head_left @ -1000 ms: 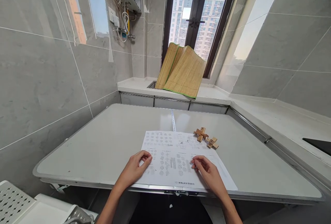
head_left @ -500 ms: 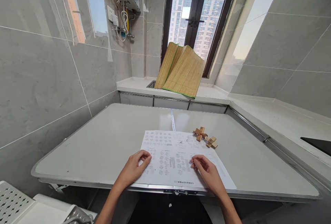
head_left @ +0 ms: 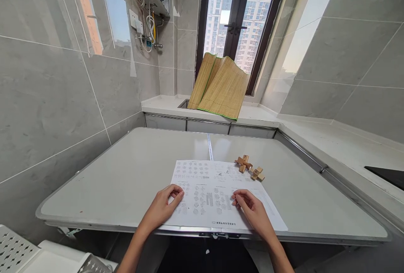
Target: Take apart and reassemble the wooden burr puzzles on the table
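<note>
Indoors, we had: one pale folding table (head_left: 104, 180), grey-tiled room, near the window (head_left: 240, 25); one printed sheet (head_left: 217, 210), near edge; our left hand (head_left: 164, 205) and right hand (head_left: 251, 208) upon it, fingers loosely curled, clamping nothing visible; two wooden puzzles (head_left: 243, 163), far right corner.

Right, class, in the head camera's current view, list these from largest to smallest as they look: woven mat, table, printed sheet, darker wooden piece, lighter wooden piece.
1. Table
2. Printed sheet
3. Woven mat
4. Darker wooden piece and lighter wooden piece: too alike to rank
</note>
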A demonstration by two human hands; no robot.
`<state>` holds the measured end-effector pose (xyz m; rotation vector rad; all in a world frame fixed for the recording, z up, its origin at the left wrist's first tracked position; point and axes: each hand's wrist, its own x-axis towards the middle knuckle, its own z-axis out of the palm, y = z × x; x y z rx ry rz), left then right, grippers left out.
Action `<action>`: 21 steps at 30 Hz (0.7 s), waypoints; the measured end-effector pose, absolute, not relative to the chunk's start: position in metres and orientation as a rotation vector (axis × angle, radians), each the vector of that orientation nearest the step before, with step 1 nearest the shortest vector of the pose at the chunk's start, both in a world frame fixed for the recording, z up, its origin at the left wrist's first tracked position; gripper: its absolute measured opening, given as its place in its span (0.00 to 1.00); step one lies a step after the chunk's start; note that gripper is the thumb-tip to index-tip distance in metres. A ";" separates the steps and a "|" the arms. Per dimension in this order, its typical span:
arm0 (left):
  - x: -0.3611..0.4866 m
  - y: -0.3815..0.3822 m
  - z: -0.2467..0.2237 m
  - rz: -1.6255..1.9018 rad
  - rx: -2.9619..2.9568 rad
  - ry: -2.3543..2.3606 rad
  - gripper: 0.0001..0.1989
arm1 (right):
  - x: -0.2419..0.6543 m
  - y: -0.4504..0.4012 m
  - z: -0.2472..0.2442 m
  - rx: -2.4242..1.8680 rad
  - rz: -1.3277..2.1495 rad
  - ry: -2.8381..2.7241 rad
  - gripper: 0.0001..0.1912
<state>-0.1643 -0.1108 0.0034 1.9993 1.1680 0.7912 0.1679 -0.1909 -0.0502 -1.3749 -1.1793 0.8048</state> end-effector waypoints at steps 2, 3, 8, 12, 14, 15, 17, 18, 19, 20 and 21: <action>-0.164 -0.110 0.003 0.798 1.996 1.165 0.20 | 0.168 -0.191 -0.050 -1.370 0.806 -1.177 0.27; -0.164 -0.110 0.003 0.795 1.997 1.163 0.20 | 0.168 -0.191 -0.050 -1.369 0.809 -1.176 0.27; -0.163 -0.112 0.007 0.775 2.012 1.160 0.19 | 0.169 -0.191 -0.052 -1.371 0.835 -1.187 0.26; -0.163 -0.113 0.010 0.767 2.012 1.169 0.19 | 0.169 -0.191 -0.053 -1.362 0.831 -1.184 0.27; -0.163 -0.113 0.010 0.768 2.012 1.169 0.19 | 0.169 -0.191 -0.052 -1.360 0.831 -1.187 0.27; -0.163 -0.113 0.010 0.770 2.011 1.170 0.19 | 0.169 -0.191 -0.052 -1.361 0.828 -1.190 0.26; -0.163 -0.113 0.010 0.769 2.009 1.171 0.20 | 0.169 -0.191 -0.052 -1.365 0.824 -1.191 0.27; -0.163 -0.113 0.010 0.770 2.007 1.170 0.20 | 0.169 -0.191 -0.052 -1.367 0.823 -1.192 0.27; -0.163 -0.113 0.010 0.773 2.006 1.168 0.20 | 0.169 -0.191 -0.052 -1.370 0.822 -1.192 0.27; -0.163 -0.113 0.009 0.778 2.004 1.166 0.20 | 0.169 -0.191 -0.052 -1.372 0.825 -1.194 0.27; -0.163 -0.113 0.009 0.785 2.003 1.164 0.20 | 0.170 -0.191 -0.052 -1.373 0.829 -1.196 0.27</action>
